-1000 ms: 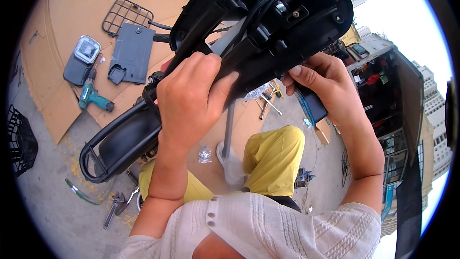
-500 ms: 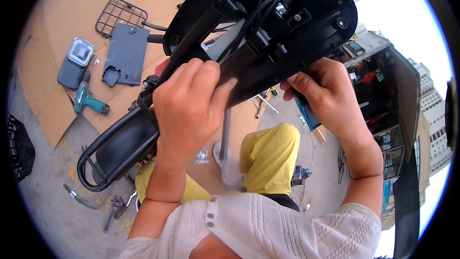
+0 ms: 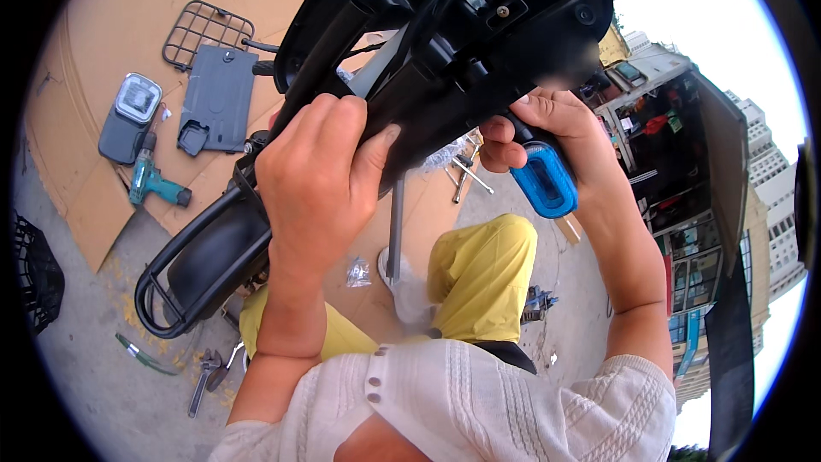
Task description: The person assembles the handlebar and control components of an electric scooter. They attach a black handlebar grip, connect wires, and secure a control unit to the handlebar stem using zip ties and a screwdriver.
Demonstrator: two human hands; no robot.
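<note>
My left hand [image 3: 312, 175] is closed on the edge of a black plastic body panel [image 3: 428, 111], part of a two-wheeler. Cables [image 3: 445, 13] with red, yellow and black wires run along the panel's open side. Under the panel's right side, my right hand [image 3: 547, 133] is closed round the black stalk of an oblong blue-rimmed part [image 3: 545, 180], whose exact kind I cannot make out. The top of that stalk is hidden by the panel and fingers. At the lower left sits a black tubular rack [image 3: 162, 287] over a dark fender.
Cardboard [image 3: 94, 51] covers the ground at left, bearing a wire basket [image 3: 205, 30], a grey plate [image 3: 221, 98], a headlamp [image 3: 137, 98] and a teal drill [image 3: 154, 178]. An adjustable wrench [image 3: 203, 381] lies lower left. Several metal tools [image 3: 464, 175] lie beyond my knee.
The panel has shifted slightly left and up with my left hand on it. My right hand has turned, and the blue-rimmed part now shows its broad face.
</note>
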